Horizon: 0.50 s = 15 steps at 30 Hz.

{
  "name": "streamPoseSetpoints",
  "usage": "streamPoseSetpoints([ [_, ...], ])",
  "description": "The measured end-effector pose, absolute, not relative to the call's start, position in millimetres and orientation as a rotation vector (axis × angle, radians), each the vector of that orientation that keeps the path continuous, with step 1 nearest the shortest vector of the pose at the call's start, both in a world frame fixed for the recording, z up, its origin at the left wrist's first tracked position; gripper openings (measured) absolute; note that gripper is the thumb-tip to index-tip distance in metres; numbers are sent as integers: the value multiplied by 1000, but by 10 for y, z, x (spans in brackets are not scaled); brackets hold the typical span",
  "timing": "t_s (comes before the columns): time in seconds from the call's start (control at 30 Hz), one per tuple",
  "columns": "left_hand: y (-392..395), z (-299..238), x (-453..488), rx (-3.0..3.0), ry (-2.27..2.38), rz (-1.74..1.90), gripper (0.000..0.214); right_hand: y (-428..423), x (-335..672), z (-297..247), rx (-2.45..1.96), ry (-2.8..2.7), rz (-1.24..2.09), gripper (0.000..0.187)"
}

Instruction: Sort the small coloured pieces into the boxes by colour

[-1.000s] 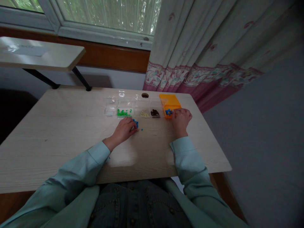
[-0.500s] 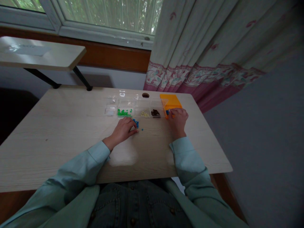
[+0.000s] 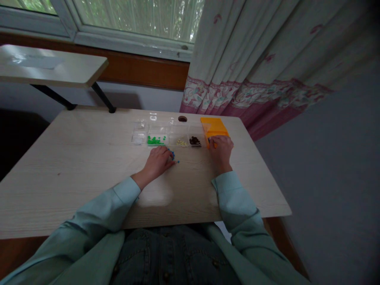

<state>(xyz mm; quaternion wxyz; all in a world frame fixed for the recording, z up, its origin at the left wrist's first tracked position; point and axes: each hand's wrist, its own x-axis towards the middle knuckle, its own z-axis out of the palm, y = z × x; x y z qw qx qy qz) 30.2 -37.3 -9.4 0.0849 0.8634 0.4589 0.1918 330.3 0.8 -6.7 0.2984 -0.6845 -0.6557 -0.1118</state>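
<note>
My left hand [image 3: 158,161] rests low over the table, its fingers curved around a small heap of blue bead-like pieces [image 3: 173,154]. Its thumb is apart from the fingers and beside a single blue piece [image 3: 178,161]. My right hand [image 3: 221,151] is at the near end of an orange container [image 3: 214,124], fingertips pinched together. A dark bluish spot shows at those fingertips, too small to make out clearly. Left of that hand lies a clear divided box [image 3: 173,138] with green pieces [image 3: 154,140], pale yellow pieces [image 3: 181,142] and dark brown pieces [image 3: 195,141] in separate compartments.
The wooden table [image 3: 89,170] has a round cable hole [image 3: 182,118] near its back edge. A raised shelf [image 3: 74,67] on black legs stands at the back left. Behind the table are a window and, to the right, a long curtain [image 3: 231,71].
My left hand has shifted slightly right, its thumb closer to the single blue piece. My right hand keeps nearly the same place, but less blue shows at its fingertips.
</note>
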Motion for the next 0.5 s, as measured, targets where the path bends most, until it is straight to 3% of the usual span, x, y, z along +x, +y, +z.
streamPoseSetpoints([
  [0.33,-399,-96,357,2596,1367,526,13,-20,3202,-41,-1700,-1819,-239,25],
  [0.5,-369,-136,329,2546,1318,622,15,-79,2972,-42,-1439,-1959,-183,24],
])
